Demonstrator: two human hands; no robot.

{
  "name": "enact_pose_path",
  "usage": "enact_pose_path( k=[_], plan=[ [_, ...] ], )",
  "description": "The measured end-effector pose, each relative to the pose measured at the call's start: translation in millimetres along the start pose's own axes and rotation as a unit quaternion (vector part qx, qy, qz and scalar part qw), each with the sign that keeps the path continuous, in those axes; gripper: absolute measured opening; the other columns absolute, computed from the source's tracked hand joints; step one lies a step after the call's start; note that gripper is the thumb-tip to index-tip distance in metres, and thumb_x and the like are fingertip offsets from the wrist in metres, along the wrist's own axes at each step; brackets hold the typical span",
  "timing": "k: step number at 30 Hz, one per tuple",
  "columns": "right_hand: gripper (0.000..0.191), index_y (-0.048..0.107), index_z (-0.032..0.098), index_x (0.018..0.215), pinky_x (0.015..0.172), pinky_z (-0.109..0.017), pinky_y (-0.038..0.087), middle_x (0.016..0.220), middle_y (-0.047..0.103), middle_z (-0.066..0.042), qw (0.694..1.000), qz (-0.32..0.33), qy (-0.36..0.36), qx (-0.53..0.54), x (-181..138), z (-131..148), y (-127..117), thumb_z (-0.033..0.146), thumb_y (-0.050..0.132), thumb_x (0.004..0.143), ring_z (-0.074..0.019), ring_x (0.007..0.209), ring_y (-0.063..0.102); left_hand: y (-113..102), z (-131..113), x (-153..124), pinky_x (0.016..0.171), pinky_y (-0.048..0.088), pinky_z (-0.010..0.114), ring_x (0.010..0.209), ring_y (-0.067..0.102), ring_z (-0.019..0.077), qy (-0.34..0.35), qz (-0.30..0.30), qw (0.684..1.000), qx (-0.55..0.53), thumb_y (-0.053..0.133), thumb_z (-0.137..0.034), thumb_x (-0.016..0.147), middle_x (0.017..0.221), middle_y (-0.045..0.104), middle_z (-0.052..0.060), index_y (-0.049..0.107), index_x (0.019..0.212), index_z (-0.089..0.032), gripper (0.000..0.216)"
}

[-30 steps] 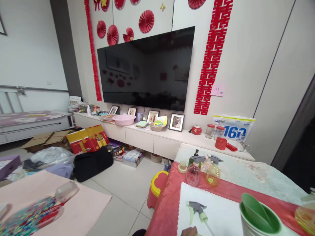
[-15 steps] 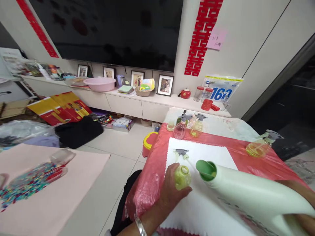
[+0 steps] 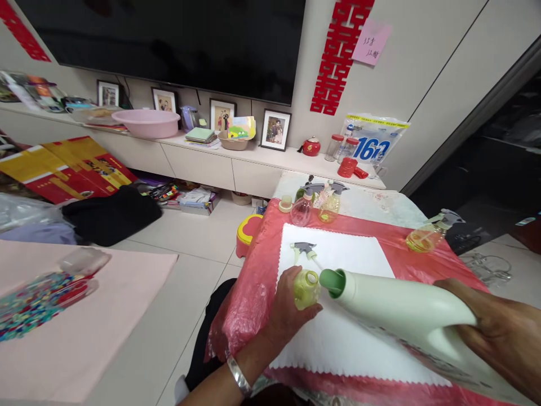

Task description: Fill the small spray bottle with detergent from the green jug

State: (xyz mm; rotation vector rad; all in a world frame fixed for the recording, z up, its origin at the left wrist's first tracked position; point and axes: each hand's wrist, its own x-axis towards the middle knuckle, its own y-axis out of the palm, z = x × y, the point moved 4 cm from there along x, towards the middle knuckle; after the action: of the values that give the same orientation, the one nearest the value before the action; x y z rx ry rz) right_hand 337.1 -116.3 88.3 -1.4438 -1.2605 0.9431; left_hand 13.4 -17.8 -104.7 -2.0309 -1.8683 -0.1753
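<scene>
My left hand (image 3: 286, 307) grips a small yellow-green spray bottle (image 3: 306, 288) with its top off, standing on a white cloth (image 3: 338, 254). My right hand (image 3: 499, 332) holds a large pale green jug (image 3: 401, 313) tipped on its side, its green spout (image 3: 332, 281) right beside the bottle's open neck. A loose grey spray head (image 3: 304, 250) lies on the cloth just beyond the bottle.
The cloth lies on a table with a red cover (image 3: 257, 270). Two spray bottles (image 3: 315, 206) stand at the far end, another yellow one (image 3: 425, 237) at the right. A TV cabinet (image 3: 203, 163) and floor clutter are to the left.
The view has dropped from the room to the table. The jug has tipped lower and its spout has moved in to the small bottle's neck, which my left hand keeps holding.
</scene>
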Motion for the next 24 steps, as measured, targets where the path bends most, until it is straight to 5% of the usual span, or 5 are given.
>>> enact_pose_path(
  k=[24],
  plan=[
    [0.037,0.064,0.034,0.114,0.051,-0.026,0.028,0.072,0.064,-0.003,0.996,-0.035,-0.057,-0.064,10.5,10.0,-23.3,0.035,0.052,0.079,-0.0188,0.055,0.059,-6.6,-16.0,-1.9,0.116,0.042,0.06,0.135,0.049,0.0393,-0.029,0.056,0.998,-0.009,0.084,-0.043,0.073,0.143,0.049,0.013,0.038,0.141,-0.024,0.085]
  ],
)
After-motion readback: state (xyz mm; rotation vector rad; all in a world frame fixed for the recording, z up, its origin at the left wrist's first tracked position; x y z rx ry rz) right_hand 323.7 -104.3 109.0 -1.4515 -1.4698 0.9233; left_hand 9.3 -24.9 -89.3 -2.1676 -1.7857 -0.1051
